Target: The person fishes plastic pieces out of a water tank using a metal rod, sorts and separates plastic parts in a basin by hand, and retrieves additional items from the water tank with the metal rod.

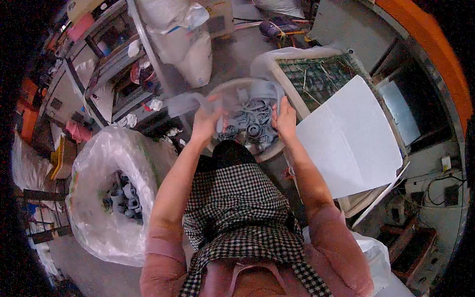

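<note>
My left hand (207,123) is closed around a grey curved plastic piece (202,101), blurred by motion, at the left rim of a round basin (271,154). On the other side of the basin, my right hand (285,119) grips a second grey curved plastic piece (280,93), its fingers wrapped around the lower end. Between the hands, many grey plastic parts (253,129) lie heaped in the basin, some ring-shaped. I cannot tell whether the two curved pieces are joined.
A clear plastic bag (106,148) at left holds grey fittings (126,198). At right, a white sheet (351,141) lies over a framed bin (292,81) lined with green netting. White sacks (185,54) stand ahead, beside a metal frame (148,47). A checked apron (237,203) covers my lap.
</note>
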`<state>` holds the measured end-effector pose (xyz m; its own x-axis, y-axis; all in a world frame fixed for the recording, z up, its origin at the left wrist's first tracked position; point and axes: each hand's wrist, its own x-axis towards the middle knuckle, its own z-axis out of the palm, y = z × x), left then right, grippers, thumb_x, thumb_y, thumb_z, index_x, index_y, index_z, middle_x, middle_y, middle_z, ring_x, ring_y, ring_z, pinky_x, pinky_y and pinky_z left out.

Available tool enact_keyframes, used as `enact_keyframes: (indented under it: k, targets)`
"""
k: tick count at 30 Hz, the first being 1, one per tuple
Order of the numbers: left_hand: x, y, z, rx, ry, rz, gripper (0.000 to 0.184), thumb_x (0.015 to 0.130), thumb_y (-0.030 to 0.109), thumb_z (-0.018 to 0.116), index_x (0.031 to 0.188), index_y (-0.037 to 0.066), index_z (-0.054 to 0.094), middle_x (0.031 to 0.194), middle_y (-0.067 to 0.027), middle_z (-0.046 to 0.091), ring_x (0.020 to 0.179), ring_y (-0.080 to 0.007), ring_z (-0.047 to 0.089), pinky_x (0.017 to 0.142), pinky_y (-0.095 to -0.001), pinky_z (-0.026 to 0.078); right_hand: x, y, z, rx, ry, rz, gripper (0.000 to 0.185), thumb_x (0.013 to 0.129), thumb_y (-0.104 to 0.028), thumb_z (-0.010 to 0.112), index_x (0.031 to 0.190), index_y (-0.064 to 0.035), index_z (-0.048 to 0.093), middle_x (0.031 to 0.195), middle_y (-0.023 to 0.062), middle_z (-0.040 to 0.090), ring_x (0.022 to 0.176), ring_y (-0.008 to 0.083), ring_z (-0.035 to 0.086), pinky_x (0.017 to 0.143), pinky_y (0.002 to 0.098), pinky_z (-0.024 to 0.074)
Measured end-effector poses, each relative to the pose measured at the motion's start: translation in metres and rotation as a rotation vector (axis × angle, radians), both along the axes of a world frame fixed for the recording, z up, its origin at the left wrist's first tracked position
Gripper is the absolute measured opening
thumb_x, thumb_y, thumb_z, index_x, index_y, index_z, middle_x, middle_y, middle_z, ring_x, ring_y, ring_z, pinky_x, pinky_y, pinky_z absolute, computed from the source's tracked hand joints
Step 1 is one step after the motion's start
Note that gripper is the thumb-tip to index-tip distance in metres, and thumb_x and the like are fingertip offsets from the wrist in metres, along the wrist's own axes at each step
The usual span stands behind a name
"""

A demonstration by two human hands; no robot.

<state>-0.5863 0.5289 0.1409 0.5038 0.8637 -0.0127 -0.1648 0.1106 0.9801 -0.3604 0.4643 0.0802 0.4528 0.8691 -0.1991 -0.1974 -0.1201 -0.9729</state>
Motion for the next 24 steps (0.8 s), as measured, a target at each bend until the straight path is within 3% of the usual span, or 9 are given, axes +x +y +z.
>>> enact_keyframes:
  k: [3,6,8,15,16,18,21,22,24]
  targets:
    - [-0.01,0.003,0.001,0.019,0.054,0.155,0.043,0.087,0.015,0.05,0.126,0.008,0.033,0.074,-0.0047,0.056,0.051,-0.0125,0.05,0.042,-0.0236,0.04,-0.002,0.01,-0.028,0.15,0.051,-0.098,0.036,0.087,-0.035,0.046,0.083,-0.0003,0.052,0.06,0.0074,0.053,0.047,0.0181,0.051,0.041,0.0299,0.0395]
    - [-0.014,0.005,0.005,0.02,0.016,0.209,0.041,0.087,0.017,0.05,0.124,0.009,0.036,0.072,-0.0035,0.054,0.048,-0.0115,0.048,0.041,-0.0231,0.039,-0.005,0.018,-0.039,0.347,-0.754,-0.22,0.053,0.089,-0.049,0.033,0.07,-0.0027,0.051,0.055,0.0025,0.049,0.044,0.0114,0.046,0.038,0.0242,0.0355]
    - [-0.019,0.007,0.005,0.024,-0.009,0.246,0.038,0.087,0.019,0.05,0.123,0.012,0.039,0.069,-0.0024,0.053,0.046,-0.0106,0.045,0.04,-0.0231,0.038,-0.018,0.002,0.0,0.137,0.126,-0.093,0.048,0.09,-0.044,0.036,0.074,-0.0012,0.052,0.056,0.004,0.05,0.044,0.014,0.046,0.039,0.0264,0.037]
    - [-0.02,0.006,-0.002,0.03,0.011,0.28,0.036,0.089,0.019,0.048,0.123,0.011,0.039,0.066,-0.0025,0.052,0.046,-0.0108,0.045,0.039,-0.0227,0.037,-0.017,0.016,-0.032,0.134,-0.087,-0.12,0.047,0.09,-0.04,0.036,0.075,0.001,0.053,0.056,0.0071,0.05,0.044,0.0195,0.047,0.041,0.0324,0.0385]
    - [-0.019,0.005,-0.002,0.051,-0.019,0.281,0.038,0.088,0.018,0.047,0.124,0.006,0.037,0.066,-0.0038,0.051,0.044,-0.0114,0.045,0.038,-0.0235,0.037,-0.01,0.03,-0.069,0.248,-0.422,-0.177,0.049,0.09,-0.044,0.034,0.076,-0.0007,0.051,0.052,0.0044,0.045,0.039,0.0151,0.04,0.036,0.0283,0.0318]
    - [-0.019,0.002,0.0,0.071,-0.05,0.288,0.041,0.088,0.017,0.045,0.124,0.001,0.034,0.065,-0.005,0.05,0.041,-0.0121,0.044,0.036,-0.0243,0.036,-0.016,0.027,-0.058,0.362,-0.758,-0.225,0.05,0.091,-0.047,0.031,0.077,-0.0023,0.049,0.048,0.0017,0.039,0.034,0.0106,0.033,0.032,0.0243,0.0252]
    - [-0.021,-0.004,0.009,0.121,0.004,0.292,0.042,0.089,0.017,0.045,0.125,0.0,0.033,0.063,-0.0044,0.049,0.042,-0.0115,0.044,0.036,-0.024,0.035,-0.024,0.023,-0.045,0.137,-0.484,-0.078,0.05,0.091,-0.046,0.032,0.081,-0.0006,0.05,0.051,0.002,0.042,0.039,0.0116,0.04,0.036,0.0231,0.0312]
    - [-0.02,-0.006,0.011,0.116,0.029,0.306,0.042,0.089,0.017,0.044,0.125,0.0,0.033,0.062,-0.0041,0.049,0.042,-0.0114,0.044,0.036,-0.0238,0.035,-0.028,0.028,-0.055,0.26,-0.664,-0.124,0.029,0.085,-0.027,0.042,0.091,0.0005,0.049,0.065,0.01,0.05,0.05,0.0241,0.046,0.047,0.0315,0.0382]
    - [-0.02,-0.006,0.006,0.189,0.001,0.332,0.042,0.088,0.017,0.045,0.125,0.0,0.035,0.061,-0.004,0.049,0.039,-0.0107,0.042,0.035,-0.0235,0.033,-0.042,0.028,-0.044,0.462,-1.076,-0.196,0.02,0.081,-0.008,0.049,0.099,0.0007,0.051,0.083,0.0188,0.057,0.064,0.0373,0.054,0.058,0.0406,0.0458]
